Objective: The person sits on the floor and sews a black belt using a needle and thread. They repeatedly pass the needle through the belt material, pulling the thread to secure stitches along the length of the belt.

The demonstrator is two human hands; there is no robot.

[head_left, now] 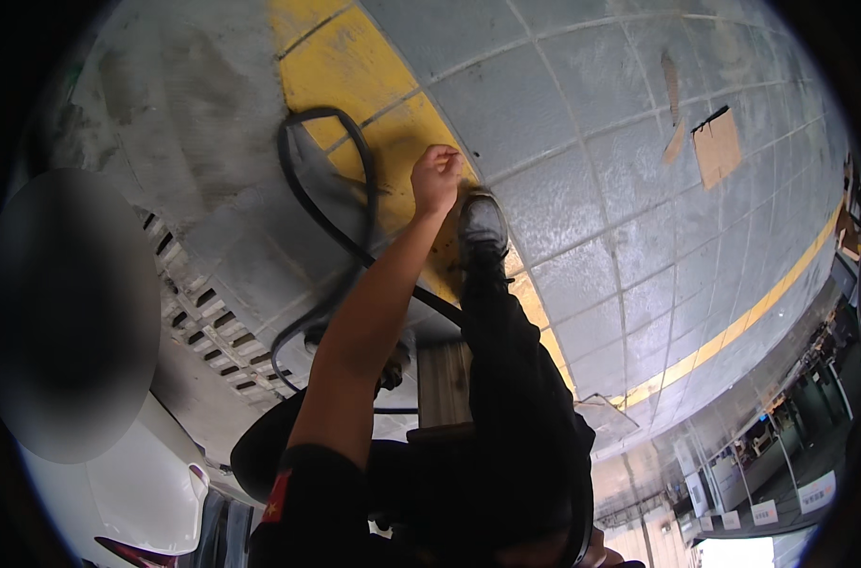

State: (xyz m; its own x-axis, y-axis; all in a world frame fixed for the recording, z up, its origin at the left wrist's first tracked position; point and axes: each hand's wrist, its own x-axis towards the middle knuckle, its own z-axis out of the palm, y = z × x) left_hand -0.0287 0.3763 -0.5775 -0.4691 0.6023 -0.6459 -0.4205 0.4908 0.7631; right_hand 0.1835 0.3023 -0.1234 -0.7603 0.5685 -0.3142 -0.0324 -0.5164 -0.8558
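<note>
My left hand (437, 178) reaches out at the end of a bare forearm, above the yellow floor stripe and close to my dark shoe (483, 225). Its fingers are curled in, and nothing shows in them. A black hose (369, 175) loops over the floor beside the hand, passing behind my forearm and toward my leg. At the lower edge, a bit of skin (596, 551) beside a black strap may be my right hand; its fingers cannot be made out. Between my forearm and trouser leg shows a wooden board (445, 383).
A slotted drain grate (208, 317) runs along the left. A white car (118, 483) with a red tail light stands at lower left, partly behind a blurred dark oval. Flat cardboard (717, 147) lies on the grey tiles at right. Yellow lines (719, 341) cross the floor.
</note>
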